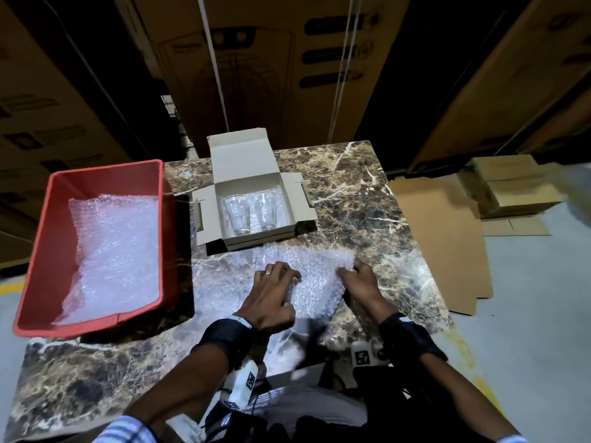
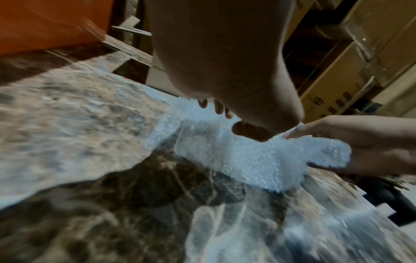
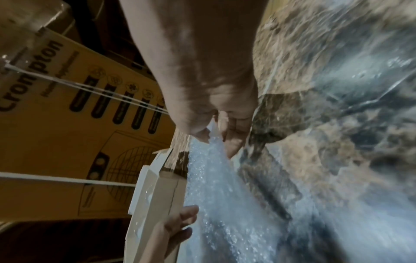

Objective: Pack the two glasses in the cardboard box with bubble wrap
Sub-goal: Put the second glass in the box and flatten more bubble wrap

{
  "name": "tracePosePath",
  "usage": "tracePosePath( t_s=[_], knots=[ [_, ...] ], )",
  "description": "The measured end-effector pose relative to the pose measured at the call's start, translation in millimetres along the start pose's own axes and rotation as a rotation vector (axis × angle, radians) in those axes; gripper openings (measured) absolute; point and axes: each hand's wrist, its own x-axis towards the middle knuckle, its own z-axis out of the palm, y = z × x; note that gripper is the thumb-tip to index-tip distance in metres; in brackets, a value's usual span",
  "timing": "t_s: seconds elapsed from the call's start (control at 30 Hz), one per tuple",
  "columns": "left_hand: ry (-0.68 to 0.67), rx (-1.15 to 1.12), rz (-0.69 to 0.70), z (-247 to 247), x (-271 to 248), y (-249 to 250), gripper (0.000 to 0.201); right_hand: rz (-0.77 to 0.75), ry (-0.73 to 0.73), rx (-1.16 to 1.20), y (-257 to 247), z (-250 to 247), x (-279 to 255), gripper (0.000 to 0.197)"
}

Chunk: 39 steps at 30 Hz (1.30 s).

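Note:
Two clear glasses (image 1: 237,214) (image 1: 265,209) lie side by side inside the open cardboard box (image 1: 252,161) at the back of the marble table (image 1: 351,193). A bubble wrap sheet (image 1: 316,282) is spread on the table just in front of the box. My left hand (image 1: 284,282) rests on the sheet's left part with its fingers spread, pressing it down. My right hand (image 1: 350,271) pinches the sheet's right edge; in the right wrist view the wrap (image 3: 209,169) runs between thumb and fingers (image 3: 234,135). In the left wrist view the wrap (image 2: 258,156) folds over the right hand (image 2: 360,142).
A red plastic bin (image 1: 51,251) holding more bubble wrap (image 1: 115,251) stands at the table's left. Flattened cardboard (image 1: 441,244) and small cartons (image 1: 511,187) lie on the floor to the right. Large cartons (image 1: 256,59) rise behind the table.

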Motion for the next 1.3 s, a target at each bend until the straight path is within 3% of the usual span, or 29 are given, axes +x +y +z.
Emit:
tracePosePath(
  t_s=[0.1, 0.13, 0.33, 0.47, 0.57, 0.77, 1.0, 1.1, 1.2, 1.3],
  knots=[
    [-0.021, 0.026, 0.08, 11.5, 11.4, 19.4, 0.083, 0.012, 0.069, 0.067, 2.8, -22.6, -2.2, 0.059],
    [-0.031, 0.051, 0.094, 16.5, 16.5, 25.5, 0.088, 0.028, 0.096, 0.098, 5.6, -29.4, -1.5, 0.062],
    [-0.03, 0.196, 0.089, 41.8, 48.4, 57.0, 0.081, 0.057, 0.174, 0.197, 13.2, -69.1, -12.7, 0.073],
    [-0.128, 0.296, 0.1, 53.1, 60.8, 70.9, 0.092, 0.064, 0.23, 0.229, 26.1, -88.0, -12.9, 0.073],
    [-0.096, 0.355, 0.089, 59.4, 64.3, 75.7, 0.068, 0.107, 0.269, 0.216, 35.8, -96.0, -18.7, 0.076],
    [-0.059, 0.317, 0.044, 57.6, 72.2, 75.4, 0.051, 0.221, -0.024, 0.269, 57.2, -108.3, -36.0, 0.075],
    [0.03, 0.238, 0.211, 55.8, 68.8, 64.0, 0.039, 0.198, -0.232, 0.368, 65.2, -117.1, -49.0, 0.085],
    [-0.01, 0.159, 0.281, 57.6, 67.1, 71.2, 0.028, 0.189, -0.271, 0.353, 56.3, -121.0, -53.6, 0.072],
    [-0.157, 0.091, 0.26, 57.7, 61.4, 83.4, 0.048, 0.186, -0.303, 0.26, 52.3, -118.8, -53.8, 0.079],
    [-0.281, 0.079, 0.169, 57.7, 53.6, 96.9, 0.07, 0.143, -0.339, 0.191, 43.9, -116.8, -58.2, 0.061]
  ],
)
